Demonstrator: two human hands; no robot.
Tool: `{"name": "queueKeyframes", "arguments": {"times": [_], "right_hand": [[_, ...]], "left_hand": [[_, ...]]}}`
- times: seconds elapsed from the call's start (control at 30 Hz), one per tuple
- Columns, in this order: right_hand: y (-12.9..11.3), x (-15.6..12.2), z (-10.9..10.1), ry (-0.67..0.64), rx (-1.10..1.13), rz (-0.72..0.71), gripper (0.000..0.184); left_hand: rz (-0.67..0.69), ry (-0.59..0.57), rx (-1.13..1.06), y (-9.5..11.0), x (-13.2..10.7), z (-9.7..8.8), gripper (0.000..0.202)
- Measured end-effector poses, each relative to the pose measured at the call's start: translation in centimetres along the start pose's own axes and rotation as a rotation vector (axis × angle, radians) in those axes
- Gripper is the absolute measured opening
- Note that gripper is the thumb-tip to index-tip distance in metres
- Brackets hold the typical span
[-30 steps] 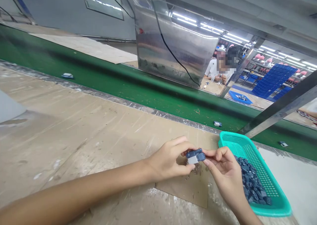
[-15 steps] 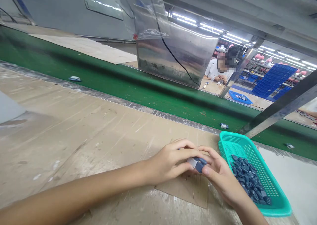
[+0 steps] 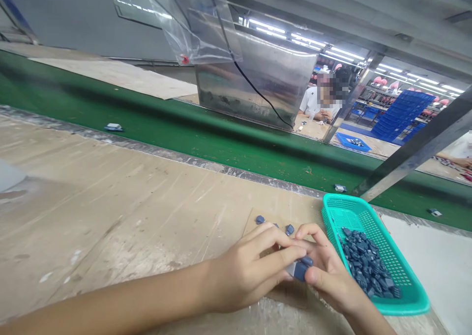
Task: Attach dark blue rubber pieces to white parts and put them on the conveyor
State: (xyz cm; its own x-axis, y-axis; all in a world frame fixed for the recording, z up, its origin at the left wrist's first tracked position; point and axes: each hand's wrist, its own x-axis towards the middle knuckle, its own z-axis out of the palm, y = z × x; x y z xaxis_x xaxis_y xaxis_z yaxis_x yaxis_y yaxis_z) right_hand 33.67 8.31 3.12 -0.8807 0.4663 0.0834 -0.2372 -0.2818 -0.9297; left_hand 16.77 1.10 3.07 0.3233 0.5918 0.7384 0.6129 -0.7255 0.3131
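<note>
My left hand [image 3: 250,271] and my right hand [image 3: 326,271] are pressed together low over the worn wooden table [image 3: 121,197]. Both pinch one small blue-and-grey plastic part [image 3: 299,268] between thumbs and fingers. Two loose blue pieces [image 3: 275,222] lie on the table just beyond my fingers. To the right of my right hand stands a teal mesh basket [image 3: 342,209] holding several dark blue parts [image 3: 365,264].
A green conveyor belt [image 3: 206,133] runs along the table's far edge, with small parts [image 3: 113,127] riding on it. Behind it stand a shiny metal housing [image 3: 258,89] and a slanted metal bar [image 3: 413,151]. Another person [image 3: 317,104] sits at a far bench near blue crates [image 3: 400,116].
Both hands have come lower and closer to me, closing tighter round the part. The loose blue pieces on the table now show beyond my fingers. The belt's parts drifted right.
</note>
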Motion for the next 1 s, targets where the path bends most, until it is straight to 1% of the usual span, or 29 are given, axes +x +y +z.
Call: {"name": "queueKeyframes", "arguments": {"times": [0.13, 0.23, 0.3, 0.33, 0.4, 0.47, 0.5, 0.53, 0.57, 0.63, 0.7, 0.73, 0.77, 0.83, 0.9, 1.0], "right_hand": [[-0.1, 0.2, -0.1, 0.030, -0.145, -0.011, 0.029], [-0.1, 0.2, 0.3, 0.062, -0.255, -0.051, 0.025], [-0.4, 0.2, 0.2, 0.085, -0.401, -0.049, 0.024], [-0.8, 0.2, -0.2, 0.102, -0.493, -0.045, 0.027], [-2.0, 0.1, -1.5, 0.185, -0.724, -0.060, 0.035], [-3.8, -0.4, -3.5, 0.319, -0.979, -0.099, 0.041], [-4.7, -0.8, -4.6, 0.379, -1.092, -0.104, 0.040], [-5.6, -1.3, -5.6, 0.408, -1.186, -0.078, 0.038], [-6.3, -1.9, -6.4, 0.396, -1.256, -0.019, 0.034], [-7.1, -3.0, -7.5, 0.308, -1.347, 0.160, 0.025], [-7.0, -3.6, -7.9, 0.227, -1.413, 0.324, 0.024], [-6.7, -3.7, -7.8, 0.209, -1.442, 0.374, 0.026], [-6.2, -3.6, -7.6, 0.206, -1.471, 0.405, 0.027], [-5.3, -3.2, -7.1, 0.224, -1.555, 0.422, 0.024], [-4.6, -2.6, -6.7, 0.261, -1.669, 0.424, 0.018], [-4.0, -2.1, -6.4, 0.286, -1.791, 0.428, 0.019]], "left_hand": [[-0.042, -0.045, -0.013, -1.0, -0.2, 0.6, 0.035], [-0.061, -0.042, -0.020, -1.3, 0.0, 0.7, 0.036], [-0.104, -0.069, -0.043, -1.3, 0.4, 0.4, 0.034], [-0.140, -0.096, -0.054, -1.4, 0.7, 0.1, 0.033], [-0.231, -0.143, -0.042, -2.3, 1.3, -0.6, 0.029], [-0.330, -0.164, 0.032, -4.3, 1.7, -1.5, 0.028], [-0.383, -0.166, 0.087, -5.8, 1.9, -2.0, 0.028], [-0.434, -0.166, 0.146, -7.6, 2.0, -2.5, 0.029], [-0.484, -0.158, 0.207, -9.5, 2.0, -3.0, 0.029], [-0.590, -0.115, 0.327, -13.5, 1.9, -3.9, 0.031], [-0.688, -0.069, 0.421, -17.0, 1.5, -4.5, 0.032], [-0.726, -0.046, 0.453, -18.4, 1.1, -4.8, 0.033], [-0.758, -0.023, 0.477, -19.4, 0.7, -5.0, 0.034], [-0.805, 0.015, 0.505, -20.8, -0.1, -5.3, 0.035], [-0.838, 0.038, 0.520, -21.4, -1.0, -5.4, 0.036], [-0.857, 0.068, 0.522, -21.7, -1.9, -5.2, 0.040]]}}
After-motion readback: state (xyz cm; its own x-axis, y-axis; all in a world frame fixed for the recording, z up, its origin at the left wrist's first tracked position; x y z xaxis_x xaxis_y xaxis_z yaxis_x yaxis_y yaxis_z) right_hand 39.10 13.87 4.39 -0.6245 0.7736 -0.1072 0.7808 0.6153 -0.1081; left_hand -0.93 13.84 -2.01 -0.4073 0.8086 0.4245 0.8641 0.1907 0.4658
